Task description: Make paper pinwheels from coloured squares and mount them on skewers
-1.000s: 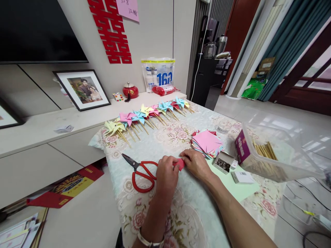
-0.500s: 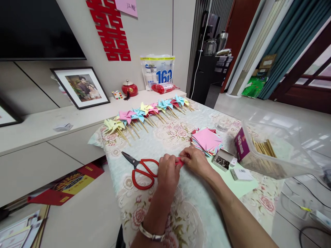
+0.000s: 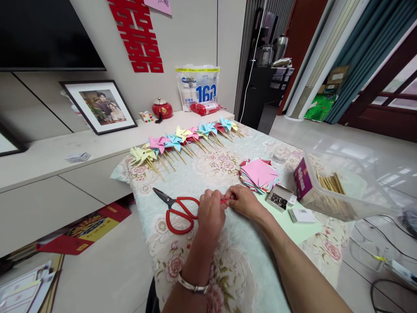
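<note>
Red paper (image 3: 223,201): smaller visible area than one second earlier; whether folded or merely finger-covered, unclear. Left hand (image 3: 211,212), right hand (image 3: 243,201): fingertips now closer together. Pink wall note (image 3: 160,5): cropped further by view's upper edge.

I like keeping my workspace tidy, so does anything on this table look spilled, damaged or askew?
Nothing looks spilled or damaged. The paper stack, right of center, is a bit untidy: its squares are fanned unevenly, with corners poking out at different angles. The box of small metal pieces is open, but they look contained.
</note>
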`<state>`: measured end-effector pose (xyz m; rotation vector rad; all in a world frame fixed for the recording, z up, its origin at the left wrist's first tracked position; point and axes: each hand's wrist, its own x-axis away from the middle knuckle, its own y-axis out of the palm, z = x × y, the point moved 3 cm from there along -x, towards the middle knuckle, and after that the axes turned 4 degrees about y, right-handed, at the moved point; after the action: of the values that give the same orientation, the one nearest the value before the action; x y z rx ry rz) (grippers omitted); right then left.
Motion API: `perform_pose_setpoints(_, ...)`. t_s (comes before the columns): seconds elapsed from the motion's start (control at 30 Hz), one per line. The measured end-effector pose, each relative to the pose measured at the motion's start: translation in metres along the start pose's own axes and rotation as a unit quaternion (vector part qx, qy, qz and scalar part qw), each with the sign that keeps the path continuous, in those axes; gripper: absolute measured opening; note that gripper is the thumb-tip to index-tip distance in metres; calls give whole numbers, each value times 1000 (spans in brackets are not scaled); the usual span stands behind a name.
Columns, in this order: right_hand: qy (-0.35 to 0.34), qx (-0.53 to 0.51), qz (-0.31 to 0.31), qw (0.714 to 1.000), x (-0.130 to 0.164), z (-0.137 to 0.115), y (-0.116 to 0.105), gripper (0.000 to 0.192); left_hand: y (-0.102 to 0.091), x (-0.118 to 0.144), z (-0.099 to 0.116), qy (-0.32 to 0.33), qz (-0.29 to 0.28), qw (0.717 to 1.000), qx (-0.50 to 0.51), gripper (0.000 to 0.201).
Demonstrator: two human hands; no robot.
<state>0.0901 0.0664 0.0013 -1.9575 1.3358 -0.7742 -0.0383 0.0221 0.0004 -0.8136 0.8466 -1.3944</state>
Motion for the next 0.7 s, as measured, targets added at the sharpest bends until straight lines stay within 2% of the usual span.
perform_pose_setpoints(0.13,-2,5,0,1000,0,1,0,11,1,0,-4,14,10,1000,7,16)
perform_pose_setpoints(0.23,-6,-2,-7,1000,2,0,0,4,2,0,-6,23,17,1000,12,24)
perform_pose_setpoints(0.43,1,6,7,1000,2,0,3,16,0,1,-4,-7,7,1000,14,35)
perform_pose_setpoints(0.7,-7,10,8,1000,1,1,5,16,-2,2,-2,-12,10,1000,19,34)
